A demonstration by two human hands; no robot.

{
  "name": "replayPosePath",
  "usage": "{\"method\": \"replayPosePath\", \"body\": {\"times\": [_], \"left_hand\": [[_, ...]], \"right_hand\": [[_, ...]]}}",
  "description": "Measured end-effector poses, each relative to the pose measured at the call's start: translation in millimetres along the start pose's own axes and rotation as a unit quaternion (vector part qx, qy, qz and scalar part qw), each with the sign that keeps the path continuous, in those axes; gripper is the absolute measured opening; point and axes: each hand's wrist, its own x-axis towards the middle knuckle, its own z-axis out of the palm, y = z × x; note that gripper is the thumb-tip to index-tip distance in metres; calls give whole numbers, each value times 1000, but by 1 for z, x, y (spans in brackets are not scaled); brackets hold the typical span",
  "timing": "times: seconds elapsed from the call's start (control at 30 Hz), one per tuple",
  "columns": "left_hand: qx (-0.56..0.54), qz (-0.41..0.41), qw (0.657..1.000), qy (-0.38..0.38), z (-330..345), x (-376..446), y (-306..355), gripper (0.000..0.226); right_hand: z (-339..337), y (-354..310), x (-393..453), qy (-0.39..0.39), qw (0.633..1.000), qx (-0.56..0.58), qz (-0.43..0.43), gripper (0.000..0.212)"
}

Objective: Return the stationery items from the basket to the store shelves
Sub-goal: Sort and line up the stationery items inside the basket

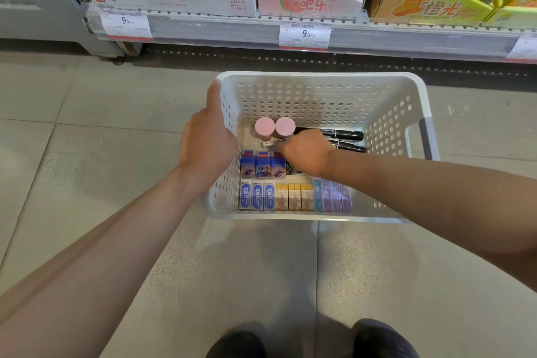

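left hand grips basket rim; right hand inside.

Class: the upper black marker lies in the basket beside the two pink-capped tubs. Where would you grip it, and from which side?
Grip the upper black marker across its bare barrel right of the right hand, coming straight down from above. It lies flat and sideways, parallel to the basket far wall, with a second marker close alongside, so pinch it narrowly.
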Motion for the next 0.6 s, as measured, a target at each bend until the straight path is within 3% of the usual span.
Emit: {"method": "replayPosePath", "body": {"times": [0.13,0.37,0.6], "left_hand": [[3,1,1000,2,0,0,0,72],[8,1,1000,0,0,0,1,73],[18,3,1000,5,2,2,-2,75]], "right_hand": [[-3,-7,5,11,1000,-16,-6,45],[-2,-7,14,-16,999,13,36,26],[-5,-7,11,13,998,42,48,26]]}}
